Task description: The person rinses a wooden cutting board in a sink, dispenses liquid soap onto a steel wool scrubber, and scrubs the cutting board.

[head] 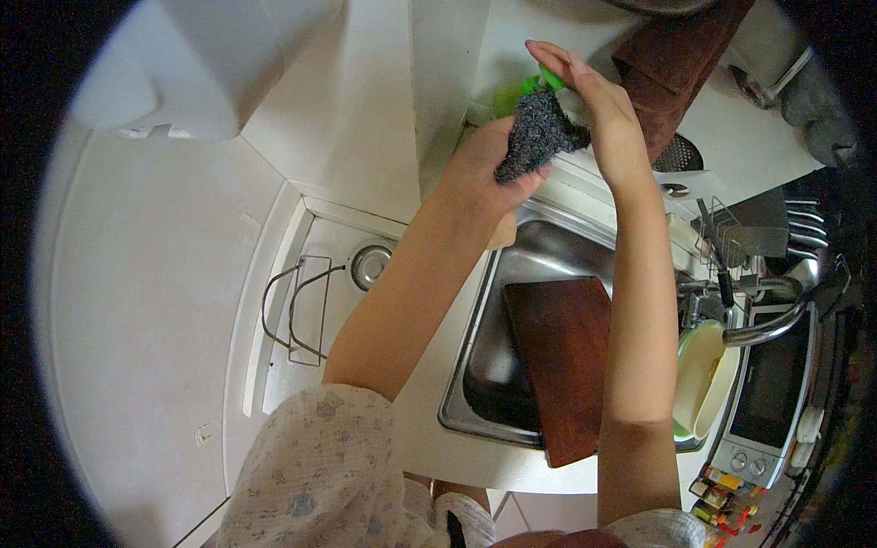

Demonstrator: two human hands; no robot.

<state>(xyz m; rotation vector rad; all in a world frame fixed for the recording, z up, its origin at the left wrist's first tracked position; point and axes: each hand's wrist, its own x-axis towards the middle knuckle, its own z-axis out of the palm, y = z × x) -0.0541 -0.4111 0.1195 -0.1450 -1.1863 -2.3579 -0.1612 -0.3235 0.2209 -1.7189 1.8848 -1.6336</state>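
Observation:
My left hand (490, 164) grips a dark grey mesh scouring pad (538, 130) above the far edge of the sink. My right hand (606, 103) is stretched out flat, its fingers against the bright green top (550, 77) of what looks like a pump bottle. The bottle's yellow-green body (507, 99) is mostly hidden behind the pad and my left hand. Below my arms, a dark brown wooden board (562, 363) leans in the stainless steel sink (497, 380), one end over the near rim.
A curved metal faucet (764, 335) reaches over a cream and green basin (709, 383) on the right. Beyond stand a cutlery holder (757, 226) and a toaster oven or microwave (767, 383). A brown towel (675, 82) hangs at the back. A wire rack (308, 308) is left.

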